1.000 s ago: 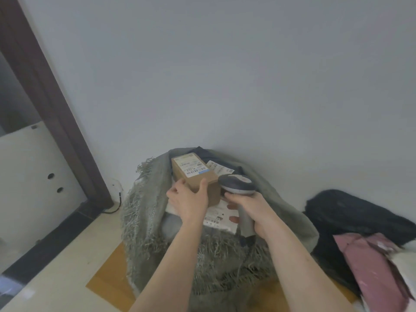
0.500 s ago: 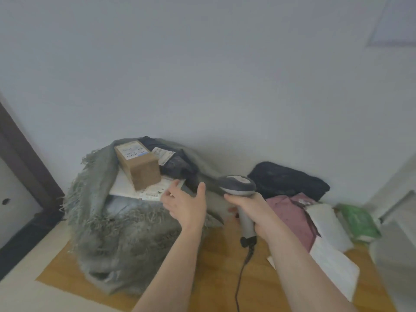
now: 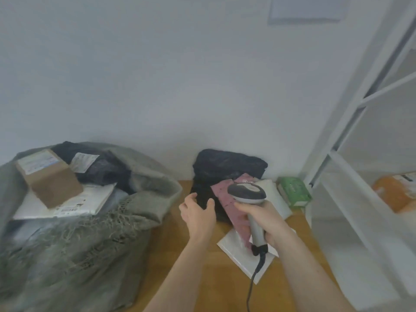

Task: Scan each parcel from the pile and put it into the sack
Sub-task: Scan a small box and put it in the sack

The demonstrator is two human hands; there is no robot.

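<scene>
The pile's black parcel (image 3: 227, 170) is lying on the wooden floor (image 3: 180, 255) against the wall, the left hand (image 3: 198, 213) hovering spread-fingered at its edge; the right hand (image 3: 265, 219) is clutching the scanner (image 3: 246, 193), the sack (image 3: 78, 221) sitting leftward

1 s ago the left hand (image 3: 198, 216) gripped the cardboard box (image 3: 48, 177) over the sack (image 3: 90, 221). Now the box lies in the sack on a white parcel (image 3: 67, 201), and the empty left hand reaches at the black parcel (image 3: 225, 170) in the pile.
</scene>
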